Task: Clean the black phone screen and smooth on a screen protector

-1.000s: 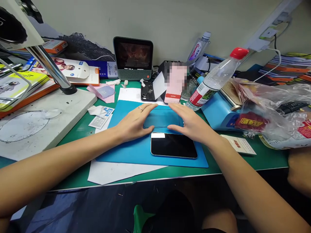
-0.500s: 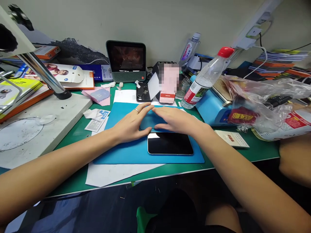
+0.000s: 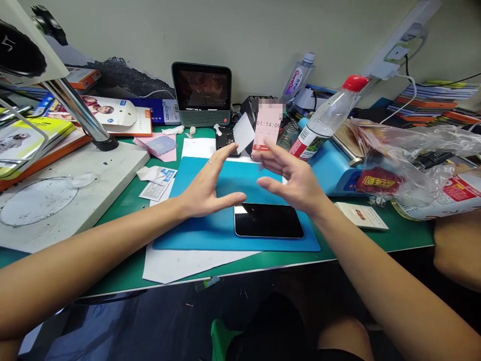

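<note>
A black-screened smartphone [image 3: 268, 221] lies flat on a blue mat [image 3: 195, 233], a bright reflection at its upper left. My left hand [image 3: 210, 188], with a ring on one finger, hovers over the mat just beyond the phone's left end. Its thumb and fingers are apart and hold nothing. Above the phone's far right side, my right hand [image 3: 295, 175] is raised with thumb and fingers spread, also holding nothing. Behind the hands a phone showing a timer [image 3: 267, 125] leans upright, beside a dark phone-like part [image 3: 224, 143] with a white flap.
A microscope stand [image 3: 124, 170] occupies the left, near stacked boxes [image 3: 33, 138]. At the back stands a smart display [image 3: 202, 95]. A red-capped bottle [image 3: 326, 118], a blue device [image 3: 334, 168] and a plastic bag [image 3: 413, 150] crowd the right. Another person's limb [image 3: 456, 240] shows at the right edge.
My hands, whose fingertips met in a peak, have moved apart and the fingers have spread. The view has shifted slightly. The smartphone stays on the mat.
</note>
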Motion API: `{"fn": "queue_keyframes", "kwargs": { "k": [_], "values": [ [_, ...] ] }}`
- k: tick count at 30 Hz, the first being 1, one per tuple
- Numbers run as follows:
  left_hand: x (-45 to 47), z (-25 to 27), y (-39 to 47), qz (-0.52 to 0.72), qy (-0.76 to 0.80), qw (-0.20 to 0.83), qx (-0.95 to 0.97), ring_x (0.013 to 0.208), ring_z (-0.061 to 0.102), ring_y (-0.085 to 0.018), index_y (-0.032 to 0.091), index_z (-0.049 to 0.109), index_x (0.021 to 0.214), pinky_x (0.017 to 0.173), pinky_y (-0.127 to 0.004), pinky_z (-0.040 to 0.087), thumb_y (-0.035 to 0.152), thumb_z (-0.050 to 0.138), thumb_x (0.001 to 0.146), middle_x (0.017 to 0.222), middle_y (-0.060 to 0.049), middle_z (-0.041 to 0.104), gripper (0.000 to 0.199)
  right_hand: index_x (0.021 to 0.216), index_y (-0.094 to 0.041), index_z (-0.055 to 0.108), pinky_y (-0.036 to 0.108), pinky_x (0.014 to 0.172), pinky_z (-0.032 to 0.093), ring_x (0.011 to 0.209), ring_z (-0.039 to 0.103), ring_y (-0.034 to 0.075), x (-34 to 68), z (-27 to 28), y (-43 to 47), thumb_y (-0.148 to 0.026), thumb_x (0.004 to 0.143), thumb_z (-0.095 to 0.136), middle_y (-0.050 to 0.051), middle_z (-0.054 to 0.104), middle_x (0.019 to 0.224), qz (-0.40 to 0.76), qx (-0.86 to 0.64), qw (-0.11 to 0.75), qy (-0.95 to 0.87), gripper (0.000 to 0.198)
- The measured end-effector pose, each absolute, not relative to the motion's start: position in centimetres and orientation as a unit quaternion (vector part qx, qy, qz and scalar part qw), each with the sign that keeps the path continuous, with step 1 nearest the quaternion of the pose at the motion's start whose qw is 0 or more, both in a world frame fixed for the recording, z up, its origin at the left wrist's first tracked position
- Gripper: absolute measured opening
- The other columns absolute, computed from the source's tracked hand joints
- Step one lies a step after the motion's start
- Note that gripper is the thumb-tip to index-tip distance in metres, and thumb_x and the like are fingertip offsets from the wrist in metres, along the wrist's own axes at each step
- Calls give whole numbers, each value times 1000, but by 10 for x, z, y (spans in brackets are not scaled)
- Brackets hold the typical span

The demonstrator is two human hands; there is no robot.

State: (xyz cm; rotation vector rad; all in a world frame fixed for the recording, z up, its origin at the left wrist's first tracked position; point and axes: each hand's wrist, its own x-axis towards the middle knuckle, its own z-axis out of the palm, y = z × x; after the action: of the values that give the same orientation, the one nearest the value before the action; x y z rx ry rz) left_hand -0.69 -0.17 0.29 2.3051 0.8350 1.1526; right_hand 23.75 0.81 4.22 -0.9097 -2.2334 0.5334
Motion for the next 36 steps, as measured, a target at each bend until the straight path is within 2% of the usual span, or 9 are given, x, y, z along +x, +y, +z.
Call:
{"fn": "queue_keyframes", "kwargs": {
  "k": [3,9,13,16,18,20,23,27,36],
  "values": [
    [-6,2,-2,386,291,200,852,142,48,-34,22,41,149,119,-53,41,63,68,89,151,-17,50,77,159,-27,32,51,113,50,139,57,31,230,39,-13,-69,93,58,13,61,148,346,-317,463,-752,82],
    [1,0,-9,313,288,200,883,124,60,-34,19,52,140,105,-50,50,66,72,86,136,-16,63,74,148,-25,37,54,118,45,142,53,32,217,25,-34,-74,93,49,19,55,152,397,-335,510,-686,75],
    [3,4,-12,288,293,208,888,110,64,-29,20,58,130,98,-46,52,56,72,88,121,-10,70,56,152,-27,33,57,120,41,146,49,33,233,23,-37,-79,90,49,18,52,156,384,-358,474,-707,83],
    [3,5,-12,270,304,207,890,109,62,-29,20,58,125,96,-45,52,57,73,86,118,-10,68,56,154,-32,33,56,119,42,147,48,33,262,25,-41,-78,85,60,14,50,159,380,-366,445,-723,88],
    [2,4,-11,257,297,203,897,110,60,-30,19,58,123,96,-46,51,60,74,84,118,-11,66,58,150,-33,43,56,118,44,144,51,34,285,24,-43,-74,81,69,12,55,155,363,-375,464,-715,84],
    [2,4,-11,247,289,202,902,109,59,-30,19,58,120,95,-46,51,65,73,83,117,-11,65,61,141,-33,55,55,116,46,141,55,33,305,20,-45,-66,83,74,10,63,147,340,-397,478,-706,70],
    [1,4,-11,232,278,205,909,106,59,-30,18,57,119,91,-45,51,68,71,84,115,-12,64,63,135,-30,63,53,114,49,133,61,32,324,10,-50,-58,81,81,10,70,139,337,-419,464,-704,63],
    [2,6,-12,200,249,187,929,100,57,-30,17,59,115,86,-44,49,72,70,82,110,-11,64,65,139,-32,61,50,109,53,131,64,32,332,0,-57,-58,75,85,9,72,135,325,-417,446,-722,74],
    [4,7,-12,152,257,144,943,98,54,-30,16,59,120,84,-44,45,76,65,82,108,-12,62,71,147,-37,56,52,113,51,130,64,33,347,-5,-64,-52,78,86,6,71,137,279,-449,367,-765,77]
  ]
}}
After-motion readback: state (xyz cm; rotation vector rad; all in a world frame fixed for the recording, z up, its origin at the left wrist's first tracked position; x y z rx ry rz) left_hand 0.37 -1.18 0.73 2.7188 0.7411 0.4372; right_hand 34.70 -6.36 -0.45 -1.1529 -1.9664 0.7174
